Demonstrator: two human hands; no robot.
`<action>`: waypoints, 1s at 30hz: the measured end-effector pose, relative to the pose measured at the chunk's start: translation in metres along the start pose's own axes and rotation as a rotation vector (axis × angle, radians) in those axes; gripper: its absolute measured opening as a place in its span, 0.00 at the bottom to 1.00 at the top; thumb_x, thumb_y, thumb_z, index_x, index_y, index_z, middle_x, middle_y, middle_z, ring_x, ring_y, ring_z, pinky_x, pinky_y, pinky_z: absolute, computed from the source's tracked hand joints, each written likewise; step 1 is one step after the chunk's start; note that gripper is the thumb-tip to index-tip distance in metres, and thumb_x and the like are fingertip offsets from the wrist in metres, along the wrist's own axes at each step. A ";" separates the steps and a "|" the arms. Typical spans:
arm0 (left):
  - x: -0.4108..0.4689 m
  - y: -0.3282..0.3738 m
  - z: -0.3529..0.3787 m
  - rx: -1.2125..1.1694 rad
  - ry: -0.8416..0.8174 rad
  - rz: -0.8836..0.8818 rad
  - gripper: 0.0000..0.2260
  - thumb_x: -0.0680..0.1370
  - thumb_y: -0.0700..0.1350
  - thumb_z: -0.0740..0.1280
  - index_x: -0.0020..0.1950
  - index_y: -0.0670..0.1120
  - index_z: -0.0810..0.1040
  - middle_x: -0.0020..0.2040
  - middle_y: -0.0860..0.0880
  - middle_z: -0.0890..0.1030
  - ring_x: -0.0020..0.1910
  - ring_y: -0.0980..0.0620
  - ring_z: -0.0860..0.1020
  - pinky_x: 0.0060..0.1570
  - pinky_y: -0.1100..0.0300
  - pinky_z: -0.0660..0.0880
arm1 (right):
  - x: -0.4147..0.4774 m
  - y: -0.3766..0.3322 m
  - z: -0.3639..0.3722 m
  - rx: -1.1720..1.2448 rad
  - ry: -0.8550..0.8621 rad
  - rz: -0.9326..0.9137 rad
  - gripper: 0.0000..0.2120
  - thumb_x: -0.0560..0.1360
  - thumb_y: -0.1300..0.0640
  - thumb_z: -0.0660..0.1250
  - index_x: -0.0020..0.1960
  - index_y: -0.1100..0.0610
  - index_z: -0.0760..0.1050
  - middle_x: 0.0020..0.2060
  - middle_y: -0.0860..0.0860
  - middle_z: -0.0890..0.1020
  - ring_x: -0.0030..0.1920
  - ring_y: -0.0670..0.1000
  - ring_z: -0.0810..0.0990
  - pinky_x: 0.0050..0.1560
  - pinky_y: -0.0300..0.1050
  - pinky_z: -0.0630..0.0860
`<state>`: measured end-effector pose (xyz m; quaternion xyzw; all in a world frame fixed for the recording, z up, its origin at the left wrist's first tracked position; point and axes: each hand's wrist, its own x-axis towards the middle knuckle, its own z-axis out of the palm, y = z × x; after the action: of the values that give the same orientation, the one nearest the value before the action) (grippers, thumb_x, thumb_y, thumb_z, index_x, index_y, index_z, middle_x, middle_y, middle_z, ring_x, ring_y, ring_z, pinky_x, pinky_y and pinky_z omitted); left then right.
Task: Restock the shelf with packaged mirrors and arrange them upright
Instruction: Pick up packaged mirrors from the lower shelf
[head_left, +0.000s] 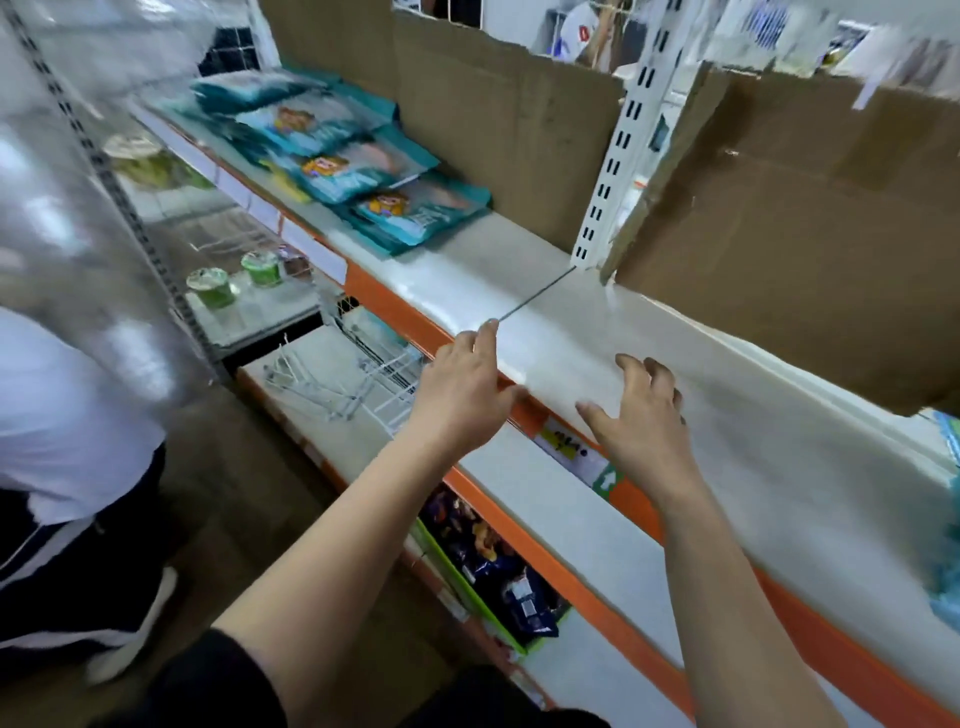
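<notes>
Empty and spread-fingered, left hand (462, 384) and right hand (644, 421) hovered over the white orange-edged shelf (519, 291), whose teal packaged mirrors (363, 171) lay flat in a row well leftward, nearer the left hand.

A long white shelf (545, 327) with an orange front edge runs past a white post (621, 150) full of slots. Brown cardboard (493, 130) stands on both sides of the post. Below and left of the post are wire racks (374, 379) and a brown floor (218, 452).
</notes>
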<state>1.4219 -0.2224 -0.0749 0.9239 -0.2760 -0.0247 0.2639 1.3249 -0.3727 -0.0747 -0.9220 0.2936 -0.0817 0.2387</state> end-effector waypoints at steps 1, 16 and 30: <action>0.004 -0.009 -0.007 -0.011 0.017 -0.017 0.34 0.77 0.55 0.64 0.76 0.46 0.52 0.72 0.44 0.64 0.69 0.42 0.64 0.66 0.47 0.65 | 0.005 -0.010 0.005 -0.004 -0.012 -0.018 0.31 0.76 0.46 0.64 0.74 0.53 0.56 0.74 0.57 0.54 0.73 0.59 0.54 0.70 0.57 0.58; 0.120 -0.139 -0.064 0.008 0.072 -0.204 0.32 0.76 0.54 0.65 0.75 0.47 0.55 0.71 0.44 0.64 0.69 0.43 0.64 0.67 0.48 0.64 | 0.154 -0.156 0.095 0.095 -0.122 -0.217 0.29 0.76 0.49 0.65 0.73 0.55 0.59 0.70 0.57 0.61 0.70 0.60 0.60 0.70 0.53 0.59; 0.193 -0.254 -0.118 -0.010 0.118 -0.346 0.29 0.78 0.56 0.62 0.75 0.48 0.57 0.71 0.46 0.65 0.69 0.44 0.64 0.66 0.48 0.66 | 0.248 -0.271 0.156 0.115 -0.148 -0.303 0.26 0.74 0.51 0.67 0.69 0.54 0.65 0.67 0.58 0.66 0.68 0.60 0.63 0.68 0.54 0.64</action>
<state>1.7345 -0.0871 -0.0814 0.9561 -0.0967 -0.0171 0.2762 1.7089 -0.2618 -0.0762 -0.9440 0.1279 -0.0655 0.2971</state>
